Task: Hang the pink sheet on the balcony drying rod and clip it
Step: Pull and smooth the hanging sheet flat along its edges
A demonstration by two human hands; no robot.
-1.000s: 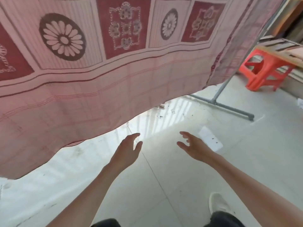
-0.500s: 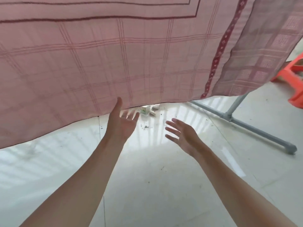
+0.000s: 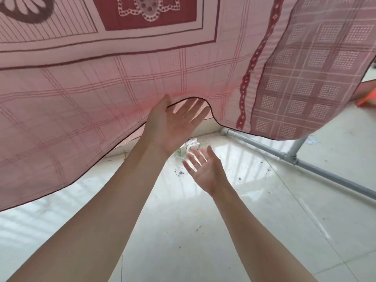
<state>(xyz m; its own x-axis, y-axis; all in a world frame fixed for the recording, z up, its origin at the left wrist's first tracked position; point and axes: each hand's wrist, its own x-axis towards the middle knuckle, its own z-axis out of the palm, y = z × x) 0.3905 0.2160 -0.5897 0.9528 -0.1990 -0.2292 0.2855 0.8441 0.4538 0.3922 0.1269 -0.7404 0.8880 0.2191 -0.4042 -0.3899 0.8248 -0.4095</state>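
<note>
Now the pink sheet [image 3: 126, 94] is hanging down in front of the person and filling the top of the view. Its top edge and the rod it is hanging on are not showing, and no clips are showing either. The bottom hem is sagging low on the left and lifting on the right.

The left hand [image 3: 173, 127] is reaching up with its palm open and its fingers straight. The fingers are going under the hem and pushing the cloth up into a little bump. The thumb is lying against the near side of the cloth, but it is not pinching. The right hand [image 3: 205, 171] is waiting lower down and a bit nearer, open too, touching nothing.

The sheet is looking thin, soft and light, because light is shining through it and it is bending easily round the fingers. It will probably flop and slide, so the hem is the best place to take hold, with one hand on each side to pull it flat.

A grey pipe [image 3: 317, 169] of the stand is lying on the shiny floor [image 3: 203, 231] to the right.
</note>
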